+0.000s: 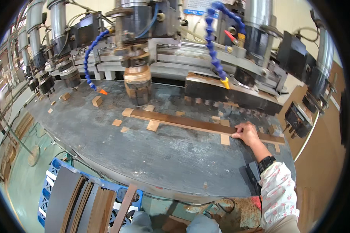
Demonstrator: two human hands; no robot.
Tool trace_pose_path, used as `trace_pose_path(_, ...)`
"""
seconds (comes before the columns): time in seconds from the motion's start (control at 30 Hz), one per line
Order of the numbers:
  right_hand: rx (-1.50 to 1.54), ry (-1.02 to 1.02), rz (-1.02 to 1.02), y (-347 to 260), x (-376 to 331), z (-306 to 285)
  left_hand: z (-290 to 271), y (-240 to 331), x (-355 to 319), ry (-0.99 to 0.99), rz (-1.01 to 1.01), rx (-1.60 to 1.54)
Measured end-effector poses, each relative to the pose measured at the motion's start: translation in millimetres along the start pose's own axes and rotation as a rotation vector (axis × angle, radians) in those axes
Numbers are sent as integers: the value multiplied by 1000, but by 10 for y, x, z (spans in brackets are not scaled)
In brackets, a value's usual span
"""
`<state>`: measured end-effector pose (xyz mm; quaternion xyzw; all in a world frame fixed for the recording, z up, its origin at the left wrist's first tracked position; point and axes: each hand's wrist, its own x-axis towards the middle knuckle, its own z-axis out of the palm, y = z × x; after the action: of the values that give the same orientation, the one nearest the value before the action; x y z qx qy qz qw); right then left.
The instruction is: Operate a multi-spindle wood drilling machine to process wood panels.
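My right hand point(246, 133) fingers pressed flat on wooden strip point(190, 123), near its right end; strip's long axis runs left toward cutter head point(138, 83). Left hand unseen.

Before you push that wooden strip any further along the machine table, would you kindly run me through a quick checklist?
1. Right hand on the wooden strip: ok, fingers rest on its near edge.
2. Left hand placed: cannot tell, it is out of view.
3. Strip flat on the machine table: ok, it lies flat on small wooden blocks.
4. Hand away from the cutter head: ok, it is well to the right of it.
5. Cutter stopped: cannot tell.
6. Table tidy: not ok, loose offcuts lie scattered about.
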<state>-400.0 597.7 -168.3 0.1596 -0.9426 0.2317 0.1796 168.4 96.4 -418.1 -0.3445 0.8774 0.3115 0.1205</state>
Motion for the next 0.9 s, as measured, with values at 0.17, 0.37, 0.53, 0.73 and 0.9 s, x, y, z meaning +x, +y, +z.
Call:
trace_pose_path(0.17, -25, 14, -26, 272, 14, 50, 161, 203, 292, -53, 96, 64)
trace_pose_path(0.37, 18, 37, -57, 133, 11, 126, 368, -130, 331, -79, 99, 163)
trace_pose_path(0.53, -76, -72, -70, 104, -108, -151, 295, 64, 149, -139, 33, 124)
trace_pose_path(0.73, 36, -330, -311, -531, -948, -493, 249, -296, -280, -53, -192, 116)
trace_pose_path(0.9, 35, -602, -517, -1151, -1746, -729, 605, -970, -33, -28, -253, 236)
